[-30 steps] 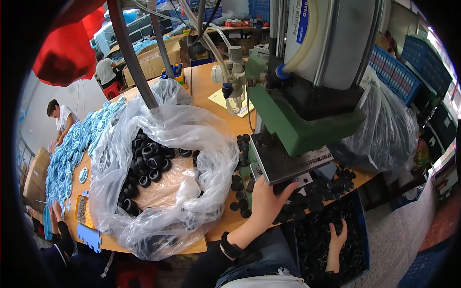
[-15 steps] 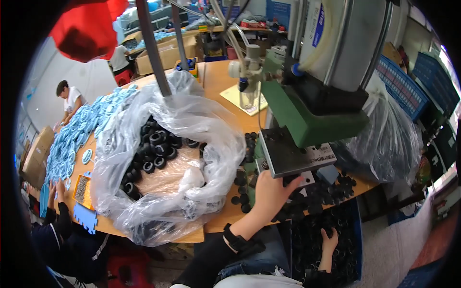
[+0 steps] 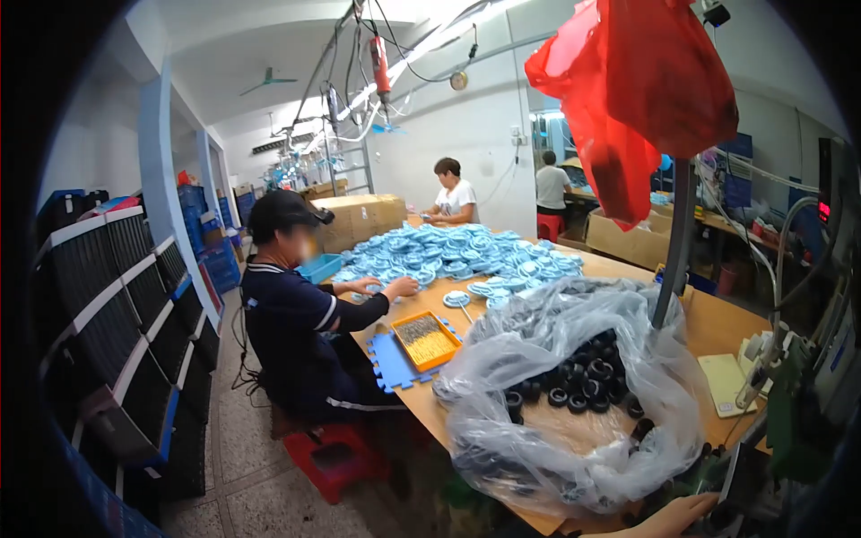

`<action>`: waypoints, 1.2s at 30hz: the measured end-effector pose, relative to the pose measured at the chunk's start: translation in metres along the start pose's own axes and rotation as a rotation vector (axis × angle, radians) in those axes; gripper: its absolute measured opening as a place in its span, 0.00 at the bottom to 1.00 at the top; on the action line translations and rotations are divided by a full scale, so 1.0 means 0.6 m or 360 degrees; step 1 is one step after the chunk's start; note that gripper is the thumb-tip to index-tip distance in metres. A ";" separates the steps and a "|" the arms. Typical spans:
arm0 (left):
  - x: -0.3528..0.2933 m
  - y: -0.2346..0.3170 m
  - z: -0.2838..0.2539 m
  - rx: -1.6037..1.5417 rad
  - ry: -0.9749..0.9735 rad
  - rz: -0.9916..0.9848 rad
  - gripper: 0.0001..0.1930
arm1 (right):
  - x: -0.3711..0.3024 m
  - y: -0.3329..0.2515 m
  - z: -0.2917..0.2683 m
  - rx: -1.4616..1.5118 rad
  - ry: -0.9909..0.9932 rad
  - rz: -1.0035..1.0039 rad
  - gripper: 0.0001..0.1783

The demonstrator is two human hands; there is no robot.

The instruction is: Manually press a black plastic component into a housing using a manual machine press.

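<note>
At the bottom right edge, part of my left hand (image 3: pixel 680 515) reaches to the dark metal plate of the press (image 3: pixel 737 480). Its fingertips are hard to make out there, and whether they hold anything is hidden. My right hand is out of view. Left of the press, a clear plastic bag (image 3: pixel 489 444) lies spread wide on the wooden table (image 3: pixel 704 336). Black ring-shaped parts (image 3: pixel 592 386) are heaped inside it. A few more dark parts lie between the bag and the press.
A co-worker (image 3: pixel 291 314) sits at the left by an orange tray (image 3: pixel 429 341) on a blue foam mat (image 3: pixel 392 363). Light-blue round parts (image 3: pixel 430 251) cover the table's far side. A red bag (image 3: pixel 637 90) hangs from a post (image 3: pixel 677 242). Crates (image 3: pixel 126 341) are stacked far left.
The view has swung to the left and up. The press and my left hand now sit at the lower right edge, and my right hand has gone out of the picture.
</note>
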State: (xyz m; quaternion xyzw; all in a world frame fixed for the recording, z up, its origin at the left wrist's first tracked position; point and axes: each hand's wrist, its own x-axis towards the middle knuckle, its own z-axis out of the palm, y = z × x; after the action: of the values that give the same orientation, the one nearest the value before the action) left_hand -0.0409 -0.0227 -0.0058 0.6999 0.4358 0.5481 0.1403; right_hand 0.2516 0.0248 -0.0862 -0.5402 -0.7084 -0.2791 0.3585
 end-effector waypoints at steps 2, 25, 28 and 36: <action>-0.016 -0.033 -0.031 0.0073 0.0007 -0.0028 0.31 | 0.004 0.009 0.041 -0.0007 -0.0083 0.0043 0.17; -0.073 -0.220 -0.335 0.1003 0.0556 -0.0353 0.14 | 0.021 -0.127 -0.084 0.1109 -0.0311 0.1024 0.23; -0.029 -0.292 -0.371 0.1303 0.0389 -0.0745 0.19 | 0.055 -0.180 -0.126 0.1273 -0.0291 0.0913 0.20; -0.009 -0.410 -0.284 0.1783 0.0139 -0.0918 0.18 | 0.057 -0.147 0.042 0.1246 -0.0028 0.0391 0.13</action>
State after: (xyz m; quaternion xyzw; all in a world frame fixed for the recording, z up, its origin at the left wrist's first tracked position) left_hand -0.3050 0.0679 -0.1141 0.4985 0.8333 0.2048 -0.1234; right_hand 0.1557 0.0408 -0.0740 -0.4460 -0.6942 0.0611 0.5616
